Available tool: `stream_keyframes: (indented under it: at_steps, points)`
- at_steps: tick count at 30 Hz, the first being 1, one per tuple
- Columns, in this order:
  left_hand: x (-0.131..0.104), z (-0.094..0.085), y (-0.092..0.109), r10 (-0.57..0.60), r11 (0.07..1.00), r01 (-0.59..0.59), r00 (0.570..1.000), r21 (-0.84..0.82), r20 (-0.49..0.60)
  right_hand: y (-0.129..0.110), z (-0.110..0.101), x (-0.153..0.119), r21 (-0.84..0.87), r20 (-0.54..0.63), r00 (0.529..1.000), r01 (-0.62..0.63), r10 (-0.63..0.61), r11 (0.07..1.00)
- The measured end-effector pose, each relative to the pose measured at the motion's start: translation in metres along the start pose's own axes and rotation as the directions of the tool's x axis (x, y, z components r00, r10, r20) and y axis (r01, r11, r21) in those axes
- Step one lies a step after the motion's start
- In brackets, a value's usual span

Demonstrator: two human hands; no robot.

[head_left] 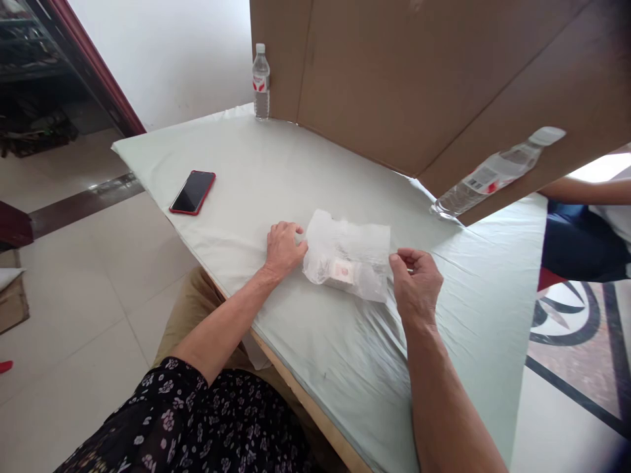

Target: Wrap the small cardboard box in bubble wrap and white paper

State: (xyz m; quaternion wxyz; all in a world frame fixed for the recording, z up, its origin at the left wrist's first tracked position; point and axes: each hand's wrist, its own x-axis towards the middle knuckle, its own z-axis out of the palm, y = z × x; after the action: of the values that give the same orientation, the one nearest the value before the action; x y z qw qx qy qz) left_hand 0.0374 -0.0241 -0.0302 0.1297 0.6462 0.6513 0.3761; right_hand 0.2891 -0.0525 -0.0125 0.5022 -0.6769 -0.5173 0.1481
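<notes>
A sheet of clear bubble wrap (365,243) lies spread on the cloth-covered table in front of me. A small pale box (342,270) with a pinkish mark sits at the wrap's near side, seemingly under or within a layer of it. At the left edge of the wrap is my left hand (284,249), thumb and forefinger apart. My right hand (418,276) is at the opposite edge with its fingers curled and the thumb close to the forefinger, pinching at the wrap's margin. Whether the left fingertips press on the plastic is hard to see.
A phone (192,192) in a red case lies to the left. Behind the wrap stands a large brown cardboard panel (365,85), with a water bottle (261,85) at its left and another bottle (497,172) at its right. Another person's arm (591,190) shows at far right.
</notes>
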Motion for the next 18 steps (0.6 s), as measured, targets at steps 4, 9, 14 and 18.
stream_keyframes:
  at_steps: [4, 9, 14, 18]
  points:
    - [-0.004, -0.004, 0.007, 0.237, 0.936, -0.237, 0.971, -0.261, -0.033, -0.029, -0.014, -0.005, -0.004, 0.313, 0.947, 0.073, -0.068, 0.997]
    - [-0.011, -0.011, 0.014, 0.389, 0.858, -0.302, 0.910, -0.415, 0.144, -0.043, -0.021, -0.010, -0.054, 0.525, 0.845, 0.152, -0.102, 0.987]
    - [-0.008, -0.022, 0.014, 0.354, 0.756, -0.011, 0.847, -0.654, 0.396, -0.050, -0.040, -0.023, 0.032, 0.765, 0.618, 0.240, -0.179, 0.970]
    - [-0.007, -0.023, 0.013, 0.299, 0.889, -0.039, 0.805, -0.457, 0.512, -0.046, -0.052, -0.039, -0.013, 0.960, 0.274, 0.249, -0.057, 0.968]
